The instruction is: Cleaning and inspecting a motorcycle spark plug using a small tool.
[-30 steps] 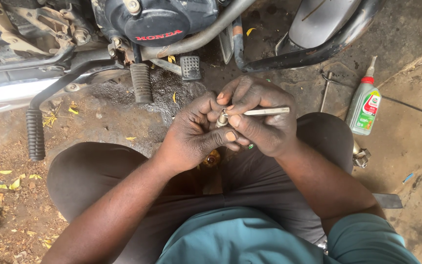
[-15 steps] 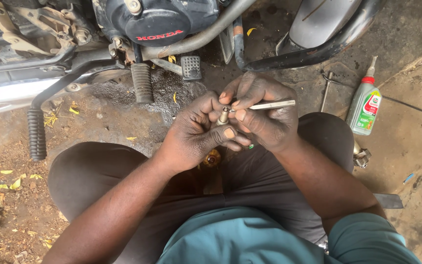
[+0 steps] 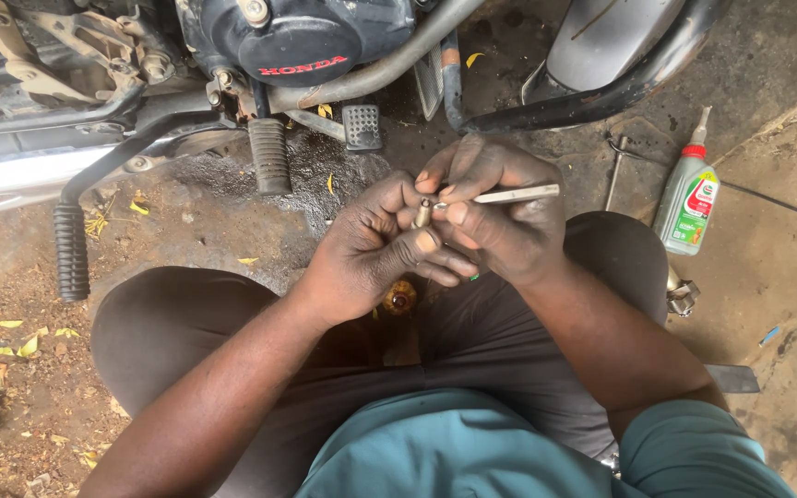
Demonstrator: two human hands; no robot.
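Head cam: left hand [image 3: 371, 254] pinches small metal part [image 3: 423, 213] over lap, right hand [image 3: 500, 221] grips thin metal tool [image 3: 514, 195] w/ tip prob. in it, so a slip drops part into dirt [image 3: 205, 221] below.

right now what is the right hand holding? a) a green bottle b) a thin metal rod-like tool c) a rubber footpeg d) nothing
b: the right hand pinches a thin metal rod-like tool whose tip meets the small metal part held in the left hand; the green bottle stands apart on the ground.
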